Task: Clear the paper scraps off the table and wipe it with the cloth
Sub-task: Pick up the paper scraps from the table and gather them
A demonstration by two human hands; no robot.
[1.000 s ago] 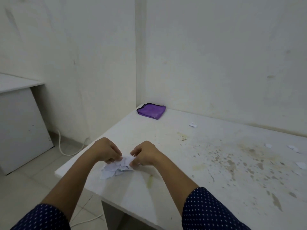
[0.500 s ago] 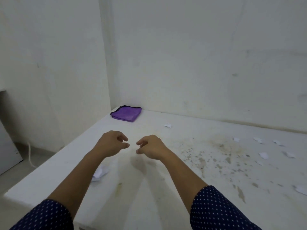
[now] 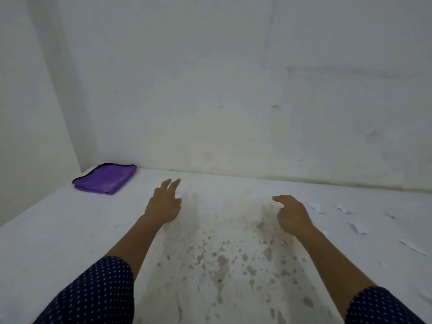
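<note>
A folded purple cloth (image 3: 105,178) lies at the far left corner of the white, stained table (image 3: 58,230). My left hand (image 3: 164,202) reaches forward over the table with fingers stretched out, fingertips by a small white scrap (image 3: 178,195) that is partly hidden. My right hand (image 3: 292,213) hovers over the stains with fingers loosely bent, holding nothing. Several white paper scraps (image 3: 358,227) lie scattered on the right side, one scrap (image 3: 315,205) close to my right hand.
Walls close the table in at the back and the left. Brown stains (image 3: 222,258) spread across the table's middle between my arms.
Both hands let go of the crumpled paper and moved forward and apart over the table. The view swung right; the crumpled paper and the floor are out of view.
</note>
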